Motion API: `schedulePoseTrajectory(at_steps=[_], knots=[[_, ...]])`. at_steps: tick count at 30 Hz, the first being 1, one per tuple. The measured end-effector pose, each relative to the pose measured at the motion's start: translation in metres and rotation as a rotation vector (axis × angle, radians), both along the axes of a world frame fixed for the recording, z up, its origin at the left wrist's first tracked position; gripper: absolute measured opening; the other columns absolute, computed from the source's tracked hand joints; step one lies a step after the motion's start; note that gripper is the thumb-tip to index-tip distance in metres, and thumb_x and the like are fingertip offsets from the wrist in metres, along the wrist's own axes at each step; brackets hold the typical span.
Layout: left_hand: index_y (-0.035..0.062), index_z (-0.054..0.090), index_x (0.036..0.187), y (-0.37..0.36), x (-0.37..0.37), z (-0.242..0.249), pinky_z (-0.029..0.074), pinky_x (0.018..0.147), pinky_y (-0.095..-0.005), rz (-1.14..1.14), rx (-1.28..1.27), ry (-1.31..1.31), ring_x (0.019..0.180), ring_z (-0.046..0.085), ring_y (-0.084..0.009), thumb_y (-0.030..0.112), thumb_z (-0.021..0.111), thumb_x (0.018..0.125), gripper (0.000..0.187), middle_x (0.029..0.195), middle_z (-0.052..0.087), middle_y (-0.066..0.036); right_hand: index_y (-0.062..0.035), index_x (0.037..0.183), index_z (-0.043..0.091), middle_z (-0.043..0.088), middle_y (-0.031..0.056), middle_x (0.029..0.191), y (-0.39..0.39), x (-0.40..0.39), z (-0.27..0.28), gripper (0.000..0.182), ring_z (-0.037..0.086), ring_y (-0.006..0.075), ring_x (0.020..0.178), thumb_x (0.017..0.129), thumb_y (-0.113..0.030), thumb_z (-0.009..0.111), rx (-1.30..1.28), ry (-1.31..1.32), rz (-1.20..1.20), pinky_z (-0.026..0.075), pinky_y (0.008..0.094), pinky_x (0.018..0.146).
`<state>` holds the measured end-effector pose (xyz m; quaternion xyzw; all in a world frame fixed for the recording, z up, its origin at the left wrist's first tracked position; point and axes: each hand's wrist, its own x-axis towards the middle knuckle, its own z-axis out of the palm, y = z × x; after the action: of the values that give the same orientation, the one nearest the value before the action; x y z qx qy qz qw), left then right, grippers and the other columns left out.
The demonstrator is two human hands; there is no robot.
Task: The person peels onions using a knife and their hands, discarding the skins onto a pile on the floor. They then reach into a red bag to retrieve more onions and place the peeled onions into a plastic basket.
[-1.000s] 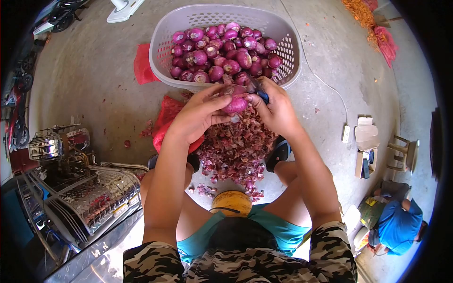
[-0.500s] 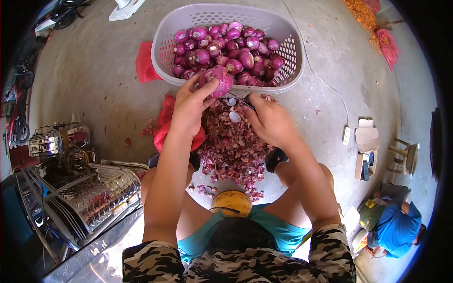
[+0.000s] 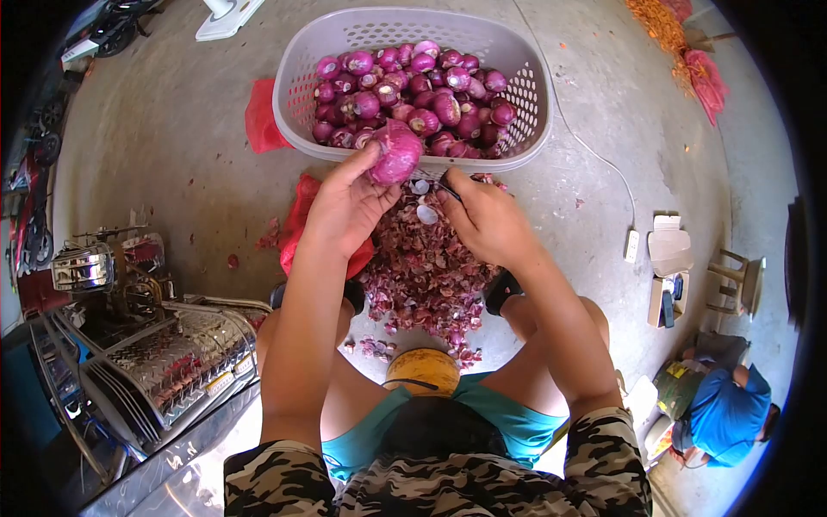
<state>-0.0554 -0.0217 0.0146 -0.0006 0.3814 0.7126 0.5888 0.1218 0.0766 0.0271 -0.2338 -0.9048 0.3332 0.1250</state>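
A large red onion (image 3: pixel 397 153) rests in my left hand (image 3: pixel 349 202), held by the thumb and fingers just over the near rim of the grey plastic basket (image 3: pixel 413 161). Many purple onions (image 3: pixel 422 95) fill the basket. To the right, my right hand (image 3: pixel 485 217) is closed around a small knife (image 3: pixel 449 189); its dark handle shows, but most of the blade is hard to make out. Below both hands lies a heap of dry onion skins (image 3: pixel 422 267), with pale round pieces (image 3: pixel 426 214) on top.
A red mesh bag (image 3: pixel 301 233) lies left of the skins, and another red piece (image 3: pixel 266 116) sits beside the basket. A yellow container (image 3: pixel 422 371) stands between my legs. At right are a power strip (image 3: pixel 632 246), an open box (image 3: pixel 668 276) and a person in blue (image 3: pixel 730 414).
My left hand has turned and its fingers have opened out somewhat beneath the onion, which shows a different side. The right hand with the knife has shifted slightly left.
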Motion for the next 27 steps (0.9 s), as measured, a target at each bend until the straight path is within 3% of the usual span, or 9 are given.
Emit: schedulePoseTrajectory(at_steps=[6, 13, 14, 17, 18, 21, 27], knots=[[0.0017, 0.047, 0.122, -0.005, -0.001, -0.002, 0.051, 0.076, -0.0321, -0.128, 0.227, -0.251, 0.091, 0.059, -0.0251, 0.029, 0.051, 0.092, 0.041, 0.112, 0.057, -0.014, -0.0022, 0.097, 0.043, 0.058, 0.0224, 0.078, 0.009, 0.001, -0.01, 0.02, 0.057, 0.042, 0.076, 0.086, -0.016, 0.053, 0.027, 0.094, 0.075, 0.043, 0.0501, 0.064], [0.0022, 0.048, 0.123, -0.016, -0.005, 0.014, 0.051, 0.078, -0.0316, -0.151, 0.191, 0.002, 0.096, 0.06, -0.0212, 0.024, 0.052, 0.092, 0.039, 0.114, 0.058, -0.011, -0.0031, 0.091, 0.046, 0.057, 0.0243, 0.079, 0.018, -0.001, -0.016, 0.018, 0.056, 0.043, 0.079, 0.087, -0.019, 0.054, -0.089, 0.134, -0.033, 0.043, 0.0484, 0.065], [0.0029, 0.048, 0.124, -0.015, -0.006, 0.018, 0.051, 0.081, -0.032, -0.173, 0.157, 0.095, 0.098, 0.06, -0.0193, 0.021, 0.052, 0.092, 0.037, 0.115, 0.058, -0.009, -0.0027, 0.098, 0.051, 0.06, 0.0164, 0.078, 0.024, 0.0, -0.025, 0.019, 0.061, 0.0323, 0.072, 0.088, -0.018, 0.056, -0.056, 0.159, -0.051, 0.047, 0.0398, 0.064], [0.0009, 0.052, 0.12, -0.009, -0.006, 0.019, 0.05, 0.084, -0.0315, -0.238, 0.061, 0.242, 0.099, 0.061, -0.0162, 0.019, 0.058, 0.089, 0.036, 0.111, 0.061, -0.008, -0.0017, 0.11, 0.054, 0.062, 0.0041, 0.083, 0.018, -0.007, -0.016, 0.026, 0.058, 0.0134, 0.072, 0.088, -0.015, 0.06, -0.516, 0.467, -0.095, 0.046, 0.0284, 0.066], [0.0004, 0.053, 0.119, -0.007, -0.003, 0.02, 0.05, 0.084, -0.0312, -0.257, 0.035, 0.266, 0.099, 0.061, -0.0159, 0.019, 0.06, 0.088, 0.037, 0.11, 0.061, -0.008, -0.0006, 0.117, 0.053, 0.059, -0.0035, 0.087, 0.017, -0.01, -0.01, 0.032, 0.05, 0.0045, 0.079, 0.087, -0.011, 0.062, -0.666, 0.529, -0.075, 0.043, 0.0217, 0.071], [-0.0007, 0.054, 0.117, -0.004, 0.0, 0.014, 0.051, 0.082, -0.0306, -0.276, 0.013, 0.271, 0.098, 0.061, -0.0158, 0.019, 0.062, 0.086, 0.038, 0.108, 0.062, -0.008, -0.0008, 0.111, 0.056, 0.06, -0.0012, 0.089, 0.022, -0.011, -0.002, 0.026, 0.051, 0.006, 0.081, 0.088, -0.011, 0.061, -0.779, 0.363, -0.036, 0.043, 0.022, 0.072], [-0.0011, 0.056, 0.115, 0.001, 0.005, 0.011, 0.052, 0.08, -0.0308, -0.312, 0.014, 0.219, 0.095, 0.062, -0.0162, 0.017, 0.061, 0.086, 0.034, 0.107, 0.062, -0.008, -0.0004, 0.11, 0.055, 0.058, 0.0016, 0.097, 0.026, -0.005, -0.01, 0.022, 0.051, 0.0071, 0.083, 0.092, -0.013, 0.056, -0.776, 0.369, -0.032, 0.043, 0.0232, 0.075]])
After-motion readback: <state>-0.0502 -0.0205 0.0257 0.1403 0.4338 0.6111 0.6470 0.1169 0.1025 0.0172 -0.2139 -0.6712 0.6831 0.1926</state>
